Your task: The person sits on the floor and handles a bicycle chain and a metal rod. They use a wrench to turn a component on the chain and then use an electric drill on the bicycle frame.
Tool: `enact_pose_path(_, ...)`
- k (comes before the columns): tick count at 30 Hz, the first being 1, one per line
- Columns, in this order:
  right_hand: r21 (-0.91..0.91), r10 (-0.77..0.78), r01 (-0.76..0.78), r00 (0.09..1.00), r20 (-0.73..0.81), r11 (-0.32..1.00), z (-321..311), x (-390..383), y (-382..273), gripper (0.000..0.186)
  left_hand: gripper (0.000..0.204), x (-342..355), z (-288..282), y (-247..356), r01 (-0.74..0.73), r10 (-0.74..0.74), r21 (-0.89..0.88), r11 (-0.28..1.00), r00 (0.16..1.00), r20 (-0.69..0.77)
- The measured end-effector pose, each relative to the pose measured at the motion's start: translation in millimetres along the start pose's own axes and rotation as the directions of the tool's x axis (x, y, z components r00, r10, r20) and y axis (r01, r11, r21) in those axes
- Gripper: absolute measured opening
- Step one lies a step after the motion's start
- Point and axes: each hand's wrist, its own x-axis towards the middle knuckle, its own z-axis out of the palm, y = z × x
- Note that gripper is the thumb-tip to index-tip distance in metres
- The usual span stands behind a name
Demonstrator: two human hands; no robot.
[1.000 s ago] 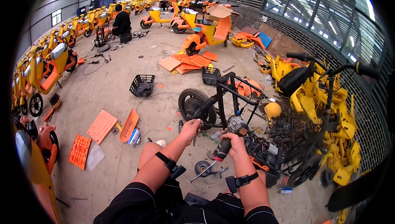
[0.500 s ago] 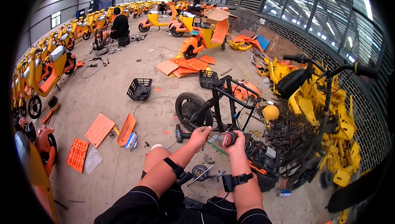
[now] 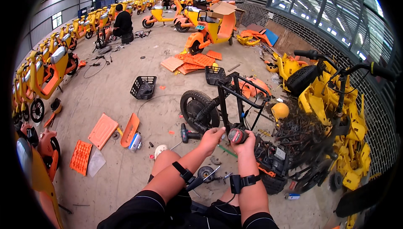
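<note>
My right hand (image 3: 247, 143) is wrapped round a red-and-black cordless power drill (image 3: 237, 136), its rounded end facing me. Just left of it, my left hand (image 3: 213, 139) has its fingers pinched together at the lower part of the black scooter frame (image 3: 223, 110); whatever they hold is too small to make out. The frame stands in front of me with its rear wheel (image 3: 199, 110) to the left and the handlebar (image 3: 336, 67) out to the right. A second drill (image 3: 189, 134) lies on the floor left of my left hand.
Black parts (image 3: 270, 157) and a heap of small metal pieces (image 3: 296, 132) lie right of my hands, backed by piled yellow panels (image 3: 315, 103). Two black baskets, one nearer (image 3: 143, 88), sit beyond. Orange panels (image 3: 103, 130) and a spray can (image 3: 135, 142) are at left. Another person (image 3: 122, 22) sits farther off.
My left hand has moved slightly right, closer to the drill in my right hand. The drill's end has tilted more toward me. The whole view has shifted slightly.
</note>
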Motion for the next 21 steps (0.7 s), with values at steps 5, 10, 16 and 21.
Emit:
enact_pose_path(5,-0.008,0.004,-0.004,1.0,-0.013,1.0,10,-8,8,0.028,0.039,0,-1,-3,-0.007,0.005,-0.055,0.998,0.999,-0.032)
enact_pose_path(10,-0.143,0.133,-0.115,0.984,0.118,0.983,-2,-16,4,0.029,0.029,-1,-6,-6,-0.172,0.171,0.145,0.974,0.985,0.024)
enact_pose_path(16,-0.294,0.196,-0.139,0.965,0.173,0.946,15,-54,13,0.027,0.065,-24,-15,5,-0.389,0.339,0.598,0.701,0.919,0.201)
enact_pose_path(21,-0.302,0.125,-0.052,0.966,0.227,0.952,14,-42,21,0.029,0.075,-33,-21,30,-0.298,0.157,0.755,0.584,0.954,0.255)
